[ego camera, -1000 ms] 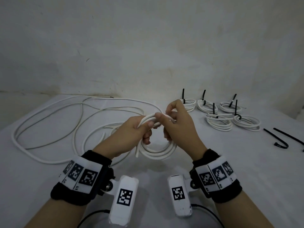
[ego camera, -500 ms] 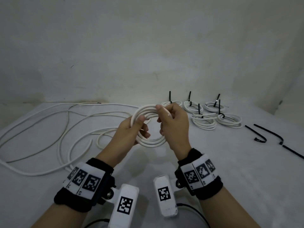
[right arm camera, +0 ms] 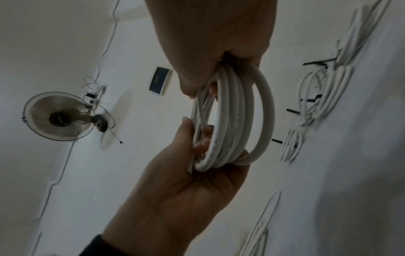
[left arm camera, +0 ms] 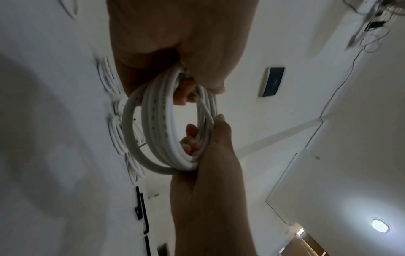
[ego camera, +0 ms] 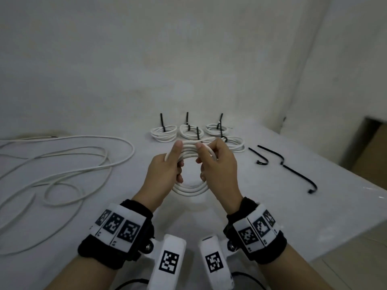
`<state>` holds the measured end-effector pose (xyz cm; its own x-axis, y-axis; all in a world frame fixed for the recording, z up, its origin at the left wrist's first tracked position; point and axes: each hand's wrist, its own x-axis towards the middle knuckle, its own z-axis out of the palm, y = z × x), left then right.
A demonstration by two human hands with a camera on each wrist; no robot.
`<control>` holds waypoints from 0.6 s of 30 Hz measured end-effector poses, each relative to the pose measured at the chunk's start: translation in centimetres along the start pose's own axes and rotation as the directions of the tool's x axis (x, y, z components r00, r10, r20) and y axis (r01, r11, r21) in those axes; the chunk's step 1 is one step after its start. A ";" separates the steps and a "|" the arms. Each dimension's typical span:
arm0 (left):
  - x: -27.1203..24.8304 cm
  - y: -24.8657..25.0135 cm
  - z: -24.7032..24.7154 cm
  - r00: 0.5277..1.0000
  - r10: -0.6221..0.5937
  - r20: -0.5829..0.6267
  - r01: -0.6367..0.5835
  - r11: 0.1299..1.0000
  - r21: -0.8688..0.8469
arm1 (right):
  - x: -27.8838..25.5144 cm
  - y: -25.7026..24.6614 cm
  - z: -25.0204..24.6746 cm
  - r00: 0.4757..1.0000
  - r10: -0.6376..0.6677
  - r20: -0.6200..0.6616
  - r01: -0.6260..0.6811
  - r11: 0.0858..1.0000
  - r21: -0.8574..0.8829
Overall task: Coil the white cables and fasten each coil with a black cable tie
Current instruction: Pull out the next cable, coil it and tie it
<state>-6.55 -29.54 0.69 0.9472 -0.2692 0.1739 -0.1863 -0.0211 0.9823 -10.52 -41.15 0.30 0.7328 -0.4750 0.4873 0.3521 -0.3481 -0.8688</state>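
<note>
I hold a white cable coil (ego camera: 189, 190) of several loops upright above the table, one hand on each side. My left hand (ego camera: 177, 162) grips its left side, thumb on top and fingers curled through the ring. My right hand (ego camera: 202, 161) grips the right side the same way. In the left wrist view the coil (left arm camera: 153, 131) hangs from my left hand (left arm camera: 186, 52) while the right hand (left arm camera: 208, 173) clasps it from below. In the right wrist view my right hand (right arm camera: 219, 34) and left hand (right arm camera: 186, 181) enclose the coil (right arm camera: 236, 117). Loose black cable ties (ego camera: 293, 170) lie to the right.
Several finished coils (ego camera: 163, 133) with upright black ties sit at the back of the white table (ego camera: 272, 216). Long loose white cables (ego camera: 62, 164) sprawl over the left side. The table edge runs diagonally at the right, with a brown box (ego camera: 372, 164) beyond it.
The dangling cable end has been wound into the coil. Both hands have shifted to grip opposite sides of the ring, which now stands more upright between them.
</note>
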 end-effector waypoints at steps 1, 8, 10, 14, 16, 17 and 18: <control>0.0 -0.2 0.8 1.000 0.002 0.006 -0.002 1.000 0.001 | 0.0 0.1 -0.9 1.000 0.013 0.026 -0.013 1.000 -0.001; 0.0 -1.5 2.9 0.997 -0.039 0.061 0.037 0.999 0.025 | 5.0 2.4 -12.0 0.974 0.225 -0.029 -0.225 0.942 -0.250; 0.0 -1.7 2.7 0.997 -0.045 0.060 0.043 0.998 0.037 | 7.1 4.0 -16.9 0.962 0.238 -0.137 -0.274 0.796 -0.540; 0.0 -2.2 2.4 0.997 -0.050 0.067 0.046 0.997 0.062 | 9.2 7.7 -23.2 0.858 0.462 -0.223 -0.381 0.283 -0.880; -0.2 -2.4 2.2 0.996 -0.052 0.076 0.047 0.996 0.071 | 9.4 9.0 -24.2 0.812 0.533 -0.238 -0.374 0.163 -0.913; -0.3 -2.5 2.1 0.995 -0.057 0.080 0.051 0.996 0.075 | 9.5 9.5 -24.4 0.801 0.551 -0.235 -0.360 0.129 -0.924; -0.4 -2.6 2.0 0.995 -0.061 0.085 0.054 0.995 0.080 | 9.6 9.8 -24.4 0.797 0.556 -0.237 -0.342 0.090 -0.935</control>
<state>-7.01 -31.34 -2.07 0.9313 -0.3482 0.1071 -0.1550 -0.1127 0.9815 -14.25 -68.84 -1.35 0.6412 -0.7637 -0.0742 -0.7634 -0.6251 -0.1627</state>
